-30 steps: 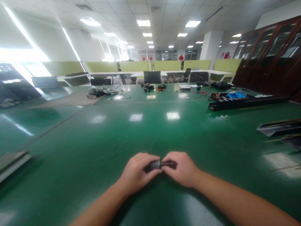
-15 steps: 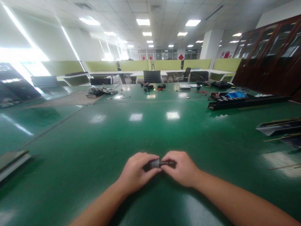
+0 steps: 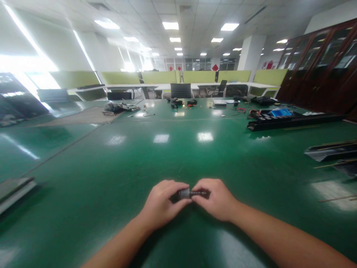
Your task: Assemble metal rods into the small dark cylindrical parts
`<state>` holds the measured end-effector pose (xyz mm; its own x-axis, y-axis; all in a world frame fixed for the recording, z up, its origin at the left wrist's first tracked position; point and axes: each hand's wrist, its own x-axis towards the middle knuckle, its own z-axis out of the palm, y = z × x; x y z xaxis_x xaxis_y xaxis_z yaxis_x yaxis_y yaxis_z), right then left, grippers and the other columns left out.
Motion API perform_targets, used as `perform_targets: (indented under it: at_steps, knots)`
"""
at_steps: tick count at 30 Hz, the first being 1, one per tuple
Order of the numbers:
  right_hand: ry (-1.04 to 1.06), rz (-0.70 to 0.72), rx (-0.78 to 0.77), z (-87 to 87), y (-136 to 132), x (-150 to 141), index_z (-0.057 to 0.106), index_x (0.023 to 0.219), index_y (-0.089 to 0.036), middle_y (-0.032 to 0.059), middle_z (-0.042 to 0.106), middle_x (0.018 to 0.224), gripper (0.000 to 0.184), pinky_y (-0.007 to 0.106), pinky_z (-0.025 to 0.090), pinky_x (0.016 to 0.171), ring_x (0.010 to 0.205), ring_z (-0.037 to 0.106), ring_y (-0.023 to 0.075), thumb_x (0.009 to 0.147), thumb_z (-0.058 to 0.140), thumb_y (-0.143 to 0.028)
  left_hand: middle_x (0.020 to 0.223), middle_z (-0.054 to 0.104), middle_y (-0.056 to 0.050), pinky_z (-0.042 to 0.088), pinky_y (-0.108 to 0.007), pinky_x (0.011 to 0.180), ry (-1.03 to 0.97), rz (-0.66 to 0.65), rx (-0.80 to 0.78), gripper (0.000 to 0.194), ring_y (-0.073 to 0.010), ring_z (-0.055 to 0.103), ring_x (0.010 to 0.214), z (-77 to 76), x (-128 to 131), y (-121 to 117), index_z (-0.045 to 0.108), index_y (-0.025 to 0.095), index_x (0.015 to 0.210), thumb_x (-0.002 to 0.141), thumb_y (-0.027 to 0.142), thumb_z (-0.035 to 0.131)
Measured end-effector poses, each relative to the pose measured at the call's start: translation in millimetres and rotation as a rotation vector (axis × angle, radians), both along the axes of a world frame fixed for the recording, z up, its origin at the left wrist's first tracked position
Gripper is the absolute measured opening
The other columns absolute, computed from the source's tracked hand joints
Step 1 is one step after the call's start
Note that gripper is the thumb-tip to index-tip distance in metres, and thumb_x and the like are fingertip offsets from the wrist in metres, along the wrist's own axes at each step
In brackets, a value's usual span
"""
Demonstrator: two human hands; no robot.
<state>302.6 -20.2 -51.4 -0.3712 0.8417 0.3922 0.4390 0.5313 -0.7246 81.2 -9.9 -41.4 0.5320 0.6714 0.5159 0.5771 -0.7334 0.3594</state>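
Observation:
Both of my hands meet low in the middle of the view, just above a shiny green table (image 3: 178,156). Between them lies a small dark cylindrical part (image 3: 189,194), held level. My left hand (image 3: 161,204) is closed around its thicker grey end. My right hand (image 3: 216,199) pinches the thinner black end with its fingertips. Most of the part is hidden inside my fingers.
A long black tray with a blue item (image 3: 281,118) lies at the right. More black trays and thin rods (image 3: 333,152) sit at the right edge. Tools and cables (image 3: 181,103) lie at the far end. A flat grey panel (image 3: 13,190) rests at the left.

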Motion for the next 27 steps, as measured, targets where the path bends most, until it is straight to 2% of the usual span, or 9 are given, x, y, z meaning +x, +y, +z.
perform_targets:
  at_steps: [17, 27]
  knots:
    - [-0.01, -0.015, 0.002, 0.9, -0.2, 1.9, 0.073, 0.083, -0.019, -0.0001, 0.07, 0.079, 0.004, 0.025, 0.042, 0.067, 0.071, 0.062, 0.0151, 0.08, 0.073, -0.017, 0.091, 0.074, -0.001, 0.051, -0.031, 0.073, 0.009, -0.005, 0.018, 0.026, -0.0176, 0.067, 0.079, 1.1, -0.6, 0.7, 0.067, 0.025, 0.107, 0.084, 0.037, 0.073]
    - [-0.009, -0.02, -0.002, 0.9, 0.5, 1.9, 0.072, 0.082, -0.019, 0.0, 0.069, 0.076, 0.002, 0.025, 0.04, 0.065, 0.07, 0.06, 0.0151, 0.081, 0.072, -0.018, 0.101, 0.074, -0.001, 0.055, -0.03, 0.08, -0.028, -0.003, -0.01, 0.026, -0.0177, 0.069, 0.09, -2.4, -2.2, 0.8, 0.066, 0.026, 0.109, 0.085, 0.035, 0.071]
